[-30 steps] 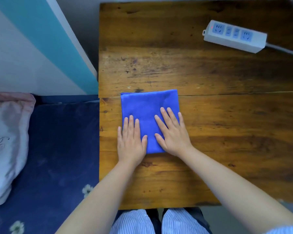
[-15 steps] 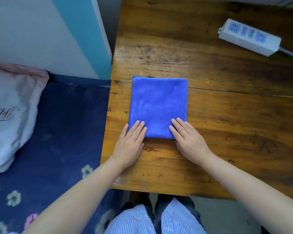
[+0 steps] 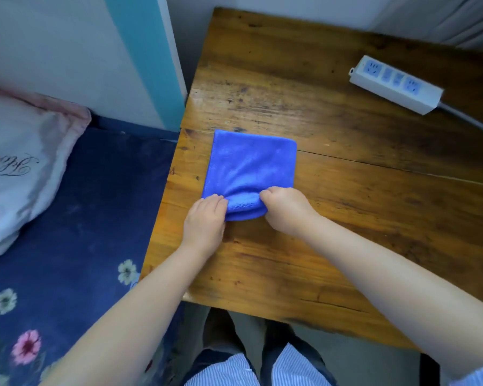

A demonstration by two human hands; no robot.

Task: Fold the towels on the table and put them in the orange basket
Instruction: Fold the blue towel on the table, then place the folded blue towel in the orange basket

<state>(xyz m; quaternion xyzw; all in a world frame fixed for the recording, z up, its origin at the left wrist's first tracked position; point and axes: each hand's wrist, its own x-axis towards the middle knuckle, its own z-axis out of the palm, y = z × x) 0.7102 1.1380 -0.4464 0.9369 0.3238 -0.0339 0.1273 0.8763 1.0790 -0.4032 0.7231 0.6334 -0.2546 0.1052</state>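
A folded blue towel lies on the wooden table, close to its left edge. My left hand pinches the towel's near left corner. My right hand grips the near right corner. Between the two hands the near edge bunches up and lifts off the wood, while the far part lies flat. No orange basket is in view.
A white power strip with a grey cable lies at the table's far right. Left of the table is a bed with a dark blue flowered sheet and a white pillow. A teal and white wall panel stands behind.
Both hands slid back from pressing flat on the towel to its near edge, then curled onto the near corners. The near edge now bunches and lifts.
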